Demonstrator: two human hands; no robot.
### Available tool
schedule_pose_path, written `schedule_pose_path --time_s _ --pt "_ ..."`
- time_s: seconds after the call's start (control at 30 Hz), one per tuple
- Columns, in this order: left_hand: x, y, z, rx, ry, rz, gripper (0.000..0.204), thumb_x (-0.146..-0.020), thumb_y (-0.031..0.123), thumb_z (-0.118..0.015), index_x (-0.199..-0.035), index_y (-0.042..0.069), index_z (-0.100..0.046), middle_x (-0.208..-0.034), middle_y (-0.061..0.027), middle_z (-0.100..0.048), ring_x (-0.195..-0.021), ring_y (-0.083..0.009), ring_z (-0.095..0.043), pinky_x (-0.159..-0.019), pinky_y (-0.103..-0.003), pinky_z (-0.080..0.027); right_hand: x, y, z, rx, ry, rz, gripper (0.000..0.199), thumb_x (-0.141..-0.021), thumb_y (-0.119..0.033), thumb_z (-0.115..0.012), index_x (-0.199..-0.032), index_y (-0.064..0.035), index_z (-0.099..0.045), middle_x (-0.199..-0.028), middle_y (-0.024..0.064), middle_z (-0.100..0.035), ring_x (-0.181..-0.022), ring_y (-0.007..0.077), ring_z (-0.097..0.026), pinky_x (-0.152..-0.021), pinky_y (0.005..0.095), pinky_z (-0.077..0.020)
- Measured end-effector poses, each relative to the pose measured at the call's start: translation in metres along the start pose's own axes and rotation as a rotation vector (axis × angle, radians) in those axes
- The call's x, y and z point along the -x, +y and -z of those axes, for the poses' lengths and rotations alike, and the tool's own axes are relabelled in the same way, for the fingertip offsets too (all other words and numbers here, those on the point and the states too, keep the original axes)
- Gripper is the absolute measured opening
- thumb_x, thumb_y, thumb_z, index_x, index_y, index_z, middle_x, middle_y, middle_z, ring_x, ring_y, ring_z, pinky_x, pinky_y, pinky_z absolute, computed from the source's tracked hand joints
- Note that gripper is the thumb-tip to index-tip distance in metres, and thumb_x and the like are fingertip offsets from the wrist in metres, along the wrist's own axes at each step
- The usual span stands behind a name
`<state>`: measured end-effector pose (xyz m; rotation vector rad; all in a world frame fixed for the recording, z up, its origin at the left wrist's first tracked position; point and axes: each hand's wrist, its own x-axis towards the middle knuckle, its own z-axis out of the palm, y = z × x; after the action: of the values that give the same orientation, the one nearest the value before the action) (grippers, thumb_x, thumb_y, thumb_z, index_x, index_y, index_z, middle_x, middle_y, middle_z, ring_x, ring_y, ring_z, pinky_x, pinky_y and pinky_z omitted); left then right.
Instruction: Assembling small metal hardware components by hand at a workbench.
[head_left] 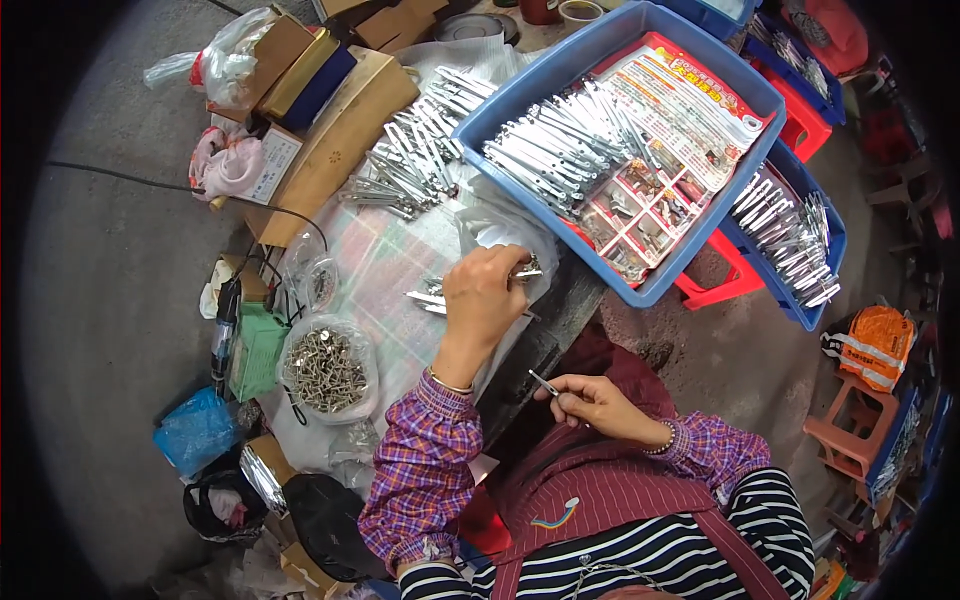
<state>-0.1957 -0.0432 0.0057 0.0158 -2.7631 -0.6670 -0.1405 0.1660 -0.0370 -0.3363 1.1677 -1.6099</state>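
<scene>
My left hand (484, 292) reaches over the table, its fingers bent and closed at a plastic-lined container (540, 240) of small metal parts. Whatever lies between those fingertips is hidden. Just left of it are a few slim silver metal pieces (428, 298). Close to my apron, my right hand (598, 406) pinches a short, slim metal piece (543, 382) between thumb and fingers, its end pointing up and left. Further left stands a clear round tub (368, 372) full of small screw-like metal parts.
A blue tray (640, 292) holds rows of silver metal pieces (560, 145) on a printed sheet. More pieces are heaped on the table (420, 150) beside a wooden block (345, 140). Another blue tray (820, 300) sits at right, near a red stool (725, 275). A black cable (120, 174) crosses the left.
</scene>
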Motion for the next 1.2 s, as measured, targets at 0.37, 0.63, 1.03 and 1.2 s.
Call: schedule_pose_path --time_s 0.37,0.63,1.03,1.2 --pt "0.066 -0.012 0.089 0.83 0.068 0.479 0.011 -0.08 -0.002 -0.059 -0.09 -0.003 -0.062 -0.081 -0.0079 -0.065 -0.077 -0.014 -0.062 -0.073 -0.024 -0.048 -0.003 -0.003 -0.009 0.278 0.096 0.086 0.015 -0.084 -0.012 -0.062 -0.093 -0.0004 -0.065 -0.08 0.0005 -0.063 -0.07 0.0041 -0.052 -0.06 0.0209 -0.0411" --pt "0.18 -0.019 0.119 0.886 0.285 0.869 0.011 -0.075 0.003 -0.065 -0.086 0.001 -0.063 -0.075 -0.006 -0.065 -0.061 -0.0055 -0.056 -0.052 -0.017 -0.038 -0.017 -0.029 -0.032 0.626 0.047 0.227 0.01 -0.079 -0.003 -0.063 -0.088 0.0012 -0.065 -0.076 0.0044 -0.06 -0.064 0.0085 -0.052 -0.056 0.0225 -0.0395" --pt "0.25 -0.022 0.11 1.054 0.548 0.923 0.016 -0.074 0.001 -0.066 -0.089 0.001 -0.064 -0.077 -0.0099 -0.067 -0.054 -0.0038 -0.049 -0.047 -0.017 -0.033 -0.105 -0.016 -0.108 1.267 -0.165 0.588 0.015 -0.071 -0.002 -0.061 -0.086 -0.001 -0.058 -0.083 0.0123 -0.054 -0.073 0.0297 -0.059 -0.061 0.0383 -0.0465" --pt "0.251 -0.018 0.11 1.105 0.506 0.924 0.014 -0.076 0.004 -0.067 -0.089 0.001 -0.065 -0.077 -0.0097 -0.068 -0.055 -0.0023 -0.048 -0.047 -0.015 -0.031 -0.12 0.0 -0.113 1.385 -0.222 0.593 0.014 -0.071 -0.004 -0.06 -0.085 -0.0028 -0.058 -0.082 0.0106 -0.053 -0.073 0.0284 -0.059 -0.061 0.0381 -0.0472"
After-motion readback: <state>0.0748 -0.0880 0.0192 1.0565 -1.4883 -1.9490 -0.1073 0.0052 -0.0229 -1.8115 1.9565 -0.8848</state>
